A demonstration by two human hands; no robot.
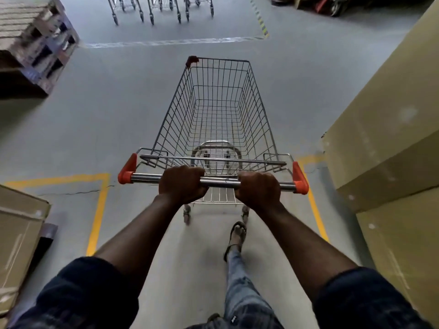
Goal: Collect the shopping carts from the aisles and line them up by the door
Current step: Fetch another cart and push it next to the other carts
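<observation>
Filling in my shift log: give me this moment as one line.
left hand, right hand: gripping steel handlebar | empty wire shopping cart with orange corners: on grey floor | row of parked carts: ahead | cardboard boxes: right

Warehouse-style store, bare concrete floor (123, 119) with yellow painted lines (99, 210), stacked cardboard boxes (392, 150), pallets (35, 43), parked shopping carts (161, 8)

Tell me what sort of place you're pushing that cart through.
Likely a warehouse-style store or stockroom: bare concrete floor with yellow painted lines, big cardboard boxes beside the aisle, a stack of pallets, and more parked carts ahead.
</observation>
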